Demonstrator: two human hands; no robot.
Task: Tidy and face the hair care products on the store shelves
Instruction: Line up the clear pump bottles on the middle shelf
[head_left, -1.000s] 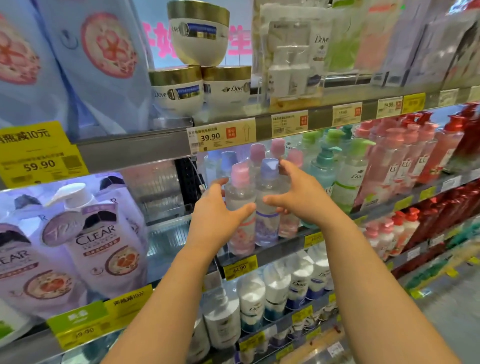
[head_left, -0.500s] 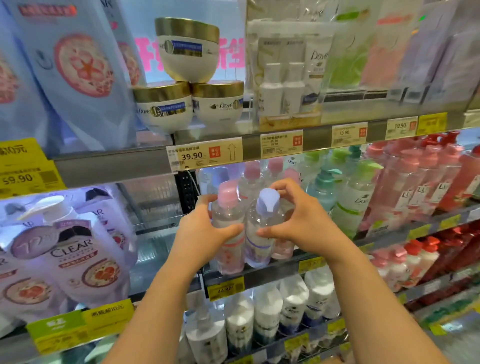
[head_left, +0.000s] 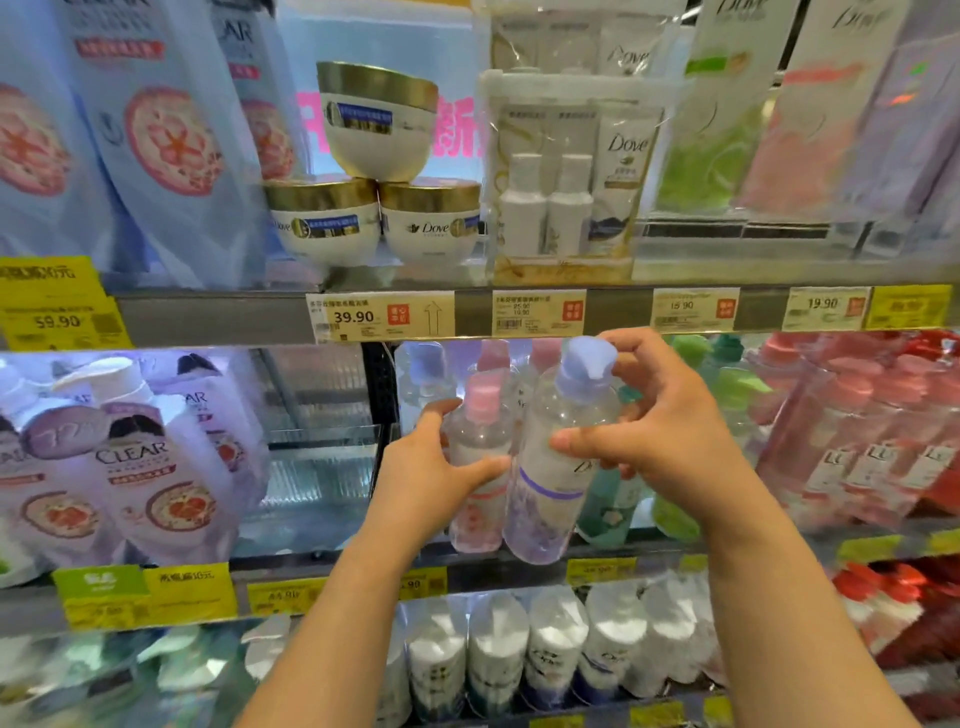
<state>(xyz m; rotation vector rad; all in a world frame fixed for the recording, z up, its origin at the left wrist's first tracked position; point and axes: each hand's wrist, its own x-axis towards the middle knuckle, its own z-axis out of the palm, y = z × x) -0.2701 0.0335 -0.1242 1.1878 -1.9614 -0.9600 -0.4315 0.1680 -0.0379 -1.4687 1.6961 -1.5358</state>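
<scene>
An open gap left of the pink-capped bottle admits a hand, while green-capped bottles crowd the right and the shelf edge hangs overhead.

Readable stuff: "Dove" on the right jar straight above the grip, and on the tube in the clear pack up and to the right. "CLEAR" on the pump bottle way left of the grip. Price tags on the rail just above the hands: "39.90", then "15.90" and "19.90" further right. Yellow tag far left says "59.90". Other print's too blurry.
</scene>
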